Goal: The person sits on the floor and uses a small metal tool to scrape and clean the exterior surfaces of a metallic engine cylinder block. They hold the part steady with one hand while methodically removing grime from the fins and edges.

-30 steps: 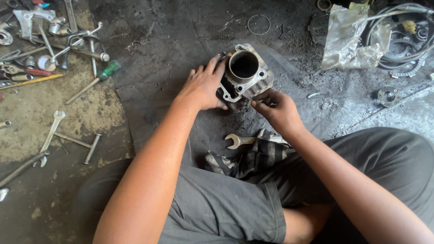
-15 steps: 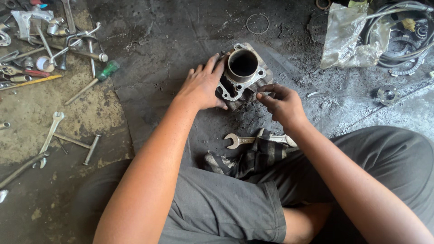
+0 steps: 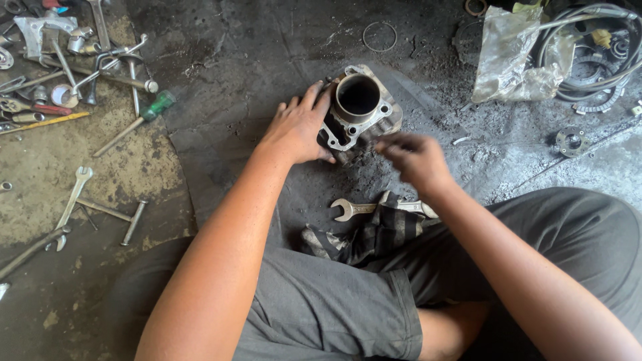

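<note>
A grey metal engine cylinder block with a round bore stands on the dirty floor in front of me. My left hand grips its left side, fingers on the flange. My right hand is blurred at the block's lower right corner, fingertips pinched together against its edge; anything between them is too small to see. An open-ended spanner lies just below, partly under a striped rag.
Many hand tools lie at the left: a green-handled screwdriver, a spanner, socket bars. A crumpled plastic bag and coiled cables sit at the upper right, a wire ring at the top.
My right hand has slid along the block's lower right edge and is now blurred with motion. The left hand and the block have stayed in place.
</note>
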